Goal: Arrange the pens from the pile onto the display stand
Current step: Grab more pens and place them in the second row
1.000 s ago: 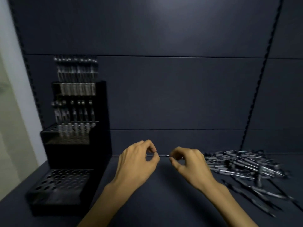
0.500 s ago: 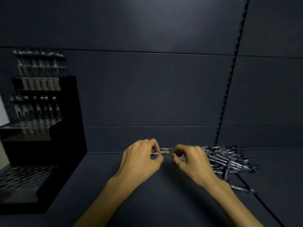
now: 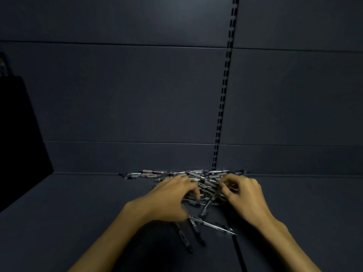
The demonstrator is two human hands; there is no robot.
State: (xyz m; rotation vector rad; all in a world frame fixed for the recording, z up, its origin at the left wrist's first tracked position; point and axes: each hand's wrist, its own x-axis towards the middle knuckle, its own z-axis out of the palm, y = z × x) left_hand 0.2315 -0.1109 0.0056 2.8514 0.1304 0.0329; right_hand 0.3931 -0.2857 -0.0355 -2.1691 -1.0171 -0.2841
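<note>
The left hand (image 3: 172,199) lies palm down over the near left part of the pile of pens (image 3: 196,185), its fingers curled down among the pens; motion blur hides whether they pinch one, so I cannot tell what it holds. The right hand (image 3: 242,195) sits over the right part of the pile, knuckles up, fingers bent in toward the thumb at the pens beneath; whether a pen is caught between them cannot be told either.

Between and behind the two hands the pile spreads along the shelf (image 3: 78,213), close to its back edge where the back panel (image 3: 137,95) rises. Most pens there lie with their long axes running roughly left to right, parallel to that back edge, some crossing at slants. Nearer the person a few loose pens stray out of the pile: a silver pen (image 3: 214,225) lies aslant with its tip pointing toward the near right, and two dark pens (image 3: 183,237) run lengthwise toward the near edge of the shelf.

At the far left edge of the view stands the black side of the display stand (image 3: 17,134), well apart from the pile. A slotted upright strip (image 3: 224,95) runs down the back panel to the shelf behind the pile.
</note>
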